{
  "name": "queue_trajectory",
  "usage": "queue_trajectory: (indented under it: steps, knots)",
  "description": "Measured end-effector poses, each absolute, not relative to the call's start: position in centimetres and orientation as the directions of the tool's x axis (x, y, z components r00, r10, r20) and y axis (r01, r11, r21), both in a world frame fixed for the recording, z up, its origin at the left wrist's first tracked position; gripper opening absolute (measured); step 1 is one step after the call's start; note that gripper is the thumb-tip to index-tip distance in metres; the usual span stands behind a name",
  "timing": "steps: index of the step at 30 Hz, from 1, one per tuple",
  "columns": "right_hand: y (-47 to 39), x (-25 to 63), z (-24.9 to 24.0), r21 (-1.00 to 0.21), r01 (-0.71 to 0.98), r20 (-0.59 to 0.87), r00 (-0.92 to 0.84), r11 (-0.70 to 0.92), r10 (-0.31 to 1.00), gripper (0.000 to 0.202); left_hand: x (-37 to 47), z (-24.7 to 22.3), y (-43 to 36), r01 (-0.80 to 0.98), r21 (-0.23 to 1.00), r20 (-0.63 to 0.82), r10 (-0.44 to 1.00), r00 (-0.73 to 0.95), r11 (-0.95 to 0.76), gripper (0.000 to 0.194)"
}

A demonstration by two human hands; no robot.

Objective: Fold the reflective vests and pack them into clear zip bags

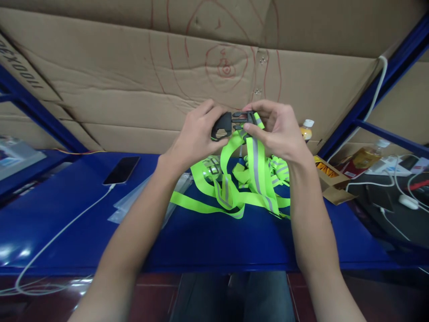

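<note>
In the head view, my left hand point(201, 127) pinches the black socket half of a side-release buckle point(224, 126). Facing it, my right hand point(276, 127) grips the pronged half of the buckle point(246, 118), which carries a neon yellow-green strap. The prong tips are close to the socket's mouth; whether they touch it I cannot tell. From the buckle the reflective strap point(256, 165), with a grey stripe down its middle, hangs in loops onto the blue table point(214, 243). More bunched strap point(279, 170) lies behind it.
Clear plastic bags point(134, 201) lie left of the straps, and a phone point(122, 170) on a white cable sits farther left. To the right stand an open cardboard box point(330, 179) and bottles point(365, 158). A cardboard wall point(117, 67) rises behind.
</note>
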State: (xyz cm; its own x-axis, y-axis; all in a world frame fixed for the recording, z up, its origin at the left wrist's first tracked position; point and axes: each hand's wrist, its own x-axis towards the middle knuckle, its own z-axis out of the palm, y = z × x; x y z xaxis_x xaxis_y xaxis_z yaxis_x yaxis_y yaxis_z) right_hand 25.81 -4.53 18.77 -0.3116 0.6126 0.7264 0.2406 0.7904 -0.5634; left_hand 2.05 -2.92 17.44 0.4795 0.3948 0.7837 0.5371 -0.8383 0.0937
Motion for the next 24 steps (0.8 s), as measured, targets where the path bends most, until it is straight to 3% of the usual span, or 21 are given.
queue_trajectory:
  steps: [5, 14, 24]
  knots:
    - [-4.67, 25.76, 18.66, -0.541, 0.281, 0.728, -0.316, 0.793, 0.609, 0.037, 2.10, 17.66, -3.30, 0.498, 0.136, 0.790, 0.397, 0.467, -0.857, 0.033]
    - [-4.81, 26.08, 18.77, -0.590, 0.238, 0.711, -0.300, 0.772, 0.636, 0.048, 2.21, 17.72, -3.45, 0.458, 0.177, 0.783, 0.407, 0.471, -0.871, 0.034]
    - [-5.13, 25.87, 18.65, -0.650, 0.226, 0.662, -0.299, 0.725, 0.687, 0.051, 2.30, 17.51, -3.42, 0.474, 0.140, 0.773, 0.395, 0.496, -0.870, 0.035]
